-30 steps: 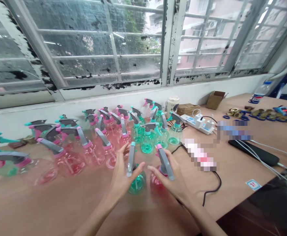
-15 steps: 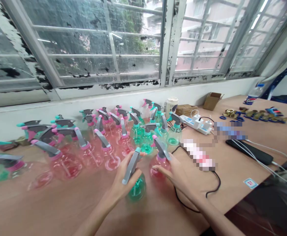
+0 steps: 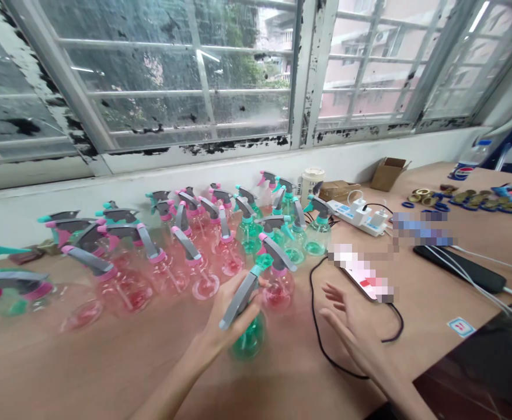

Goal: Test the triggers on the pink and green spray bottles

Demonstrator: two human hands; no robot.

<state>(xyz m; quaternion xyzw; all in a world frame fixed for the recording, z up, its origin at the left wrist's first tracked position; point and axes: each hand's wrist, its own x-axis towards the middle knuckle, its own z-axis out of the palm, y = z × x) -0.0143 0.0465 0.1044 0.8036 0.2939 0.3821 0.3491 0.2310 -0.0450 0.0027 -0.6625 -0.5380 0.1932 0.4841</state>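
My left hand (image 3: 223,318) is wrapped round a green spray bottle (image 3: 247,337) with a grey trigger, tilted on the wooden table (image 3: 107,367). Just right of it stands a pink spray bottle (image 3: 277,287) with a grey trigger, joined to the group. My right hand (image 3: 347,324) hovers empty beside that pink bottle, fingers spread, over a black cable (image 3: 321,344).
Several pink and green spray bottles (image 3: 185,245) crowd the table toward the window wall. A white power strip (image 3: 358,214), a phone (image 3: 459,268), a cardboard box (image 3: 389,172), a white cup (image 3: 312,182) and small rings (image 3: 466,199) lie to the right.
My right hand set the pink bottle down among the others and drew back, open. My left hand kept its green bottle, shifting it slightly.
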